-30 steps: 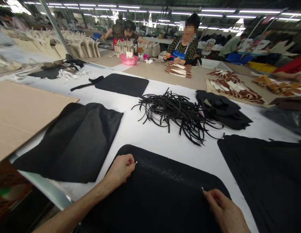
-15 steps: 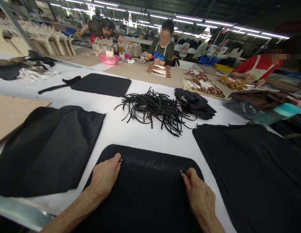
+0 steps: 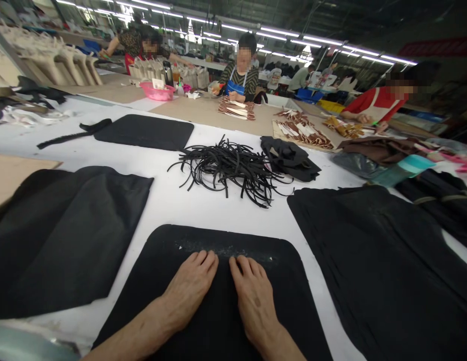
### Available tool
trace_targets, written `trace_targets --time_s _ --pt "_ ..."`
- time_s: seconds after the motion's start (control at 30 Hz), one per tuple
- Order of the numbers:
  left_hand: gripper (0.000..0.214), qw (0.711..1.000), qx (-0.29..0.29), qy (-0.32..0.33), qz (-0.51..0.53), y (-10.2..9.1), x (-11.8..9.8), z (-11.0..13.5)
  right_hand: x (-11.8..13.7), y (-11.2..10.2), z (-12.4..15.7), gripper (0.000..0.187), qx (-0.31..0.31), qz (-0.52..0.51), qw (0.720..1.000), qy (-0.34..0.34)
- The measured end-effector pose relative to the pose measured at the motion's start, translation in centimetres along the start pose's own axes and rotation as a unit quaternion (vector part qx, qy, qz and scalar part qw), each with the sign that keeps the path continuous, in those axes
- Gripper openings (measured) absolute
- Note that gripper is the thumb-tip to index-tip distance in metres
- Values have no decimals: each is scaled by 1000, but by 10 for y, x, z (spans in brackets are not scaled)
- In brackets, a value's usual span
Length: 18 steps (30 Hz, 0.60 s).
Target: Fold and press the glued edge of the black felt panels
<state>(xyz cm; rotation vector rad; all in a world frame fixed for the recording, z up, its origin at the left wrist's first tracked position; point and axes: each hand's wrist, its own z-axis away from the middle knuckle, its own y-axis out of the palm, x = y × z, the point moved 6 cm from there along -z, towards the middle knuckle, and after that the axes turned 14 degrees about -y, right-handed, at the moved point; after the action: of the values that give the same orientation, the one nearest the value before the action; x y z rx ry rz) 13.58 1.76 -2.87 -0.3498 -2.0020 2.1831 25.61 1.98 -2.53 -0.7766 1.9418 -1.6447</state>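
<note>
A black panel point(image 3: 158, 281) with rounded far corners lies flat in front of me. Whitish smears point(image 3: 233, 249) run along its far part, with a small white fleck near each end. My left hand point(image 3: 193, 281) rests on the panel just below the smears, fingers side by side and fingertips down on the surface. Close to its right, my right hand point(image 3: 254, 291) lies in a similar pose, a narrow gap between them. Neither hand visibly grasps anything, though the undersides of the fingers and most of the thumbs are hidden.
Black sheets lie on the left point(image 3: 75, 240) and in a stack on the right point(image 3: 368, 250). Beyond are a heap of black strips point(image 3: 229, 168), folded black pieces point(image 3: 291, 158) and another black panel point(image 3: 143, 131). Several people work across the table, near a pink basket point(image 3: 157, 91).
Both hands have left the white flecks, where their fingertips were pinched, and moved inward to the panel's middle. Their fingers now lie on the panel. The view has shifted slightly.
</note>
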Motion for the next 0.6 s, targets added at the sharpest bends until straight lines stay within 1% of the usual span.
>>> trace_targets --time_s 0.07,0.13,0.3,0.37,0.47,0.53,0.6 --pt "47 1000 -7 8 -22 2 -2 -1 3 7 -1 47 18 13 1000 -16" --pt "47 999 -9 8 -38 3 -4 0 3 9 -1 50 29 27 999 -24" --pt "48 998 -13 -14 -67 3 -15 -1 4 4 -8 52 54 43 997 -38" --pt "48 997 -18 -16 -68 3 -16 -1 2 3 -8 49 50 33 997 -43" --pt "49 998 -28 -2 -58 8 -7 6 -9 2 5 47 13 19 999 -40" --pt "53 997 -43 -2 -61 11 6 12 -23 2 21 49 -14 35 999 -32" --pt "55 996 -56 -20 -69 14 21 19 -41 2 38 52 -39 71 996 -36"
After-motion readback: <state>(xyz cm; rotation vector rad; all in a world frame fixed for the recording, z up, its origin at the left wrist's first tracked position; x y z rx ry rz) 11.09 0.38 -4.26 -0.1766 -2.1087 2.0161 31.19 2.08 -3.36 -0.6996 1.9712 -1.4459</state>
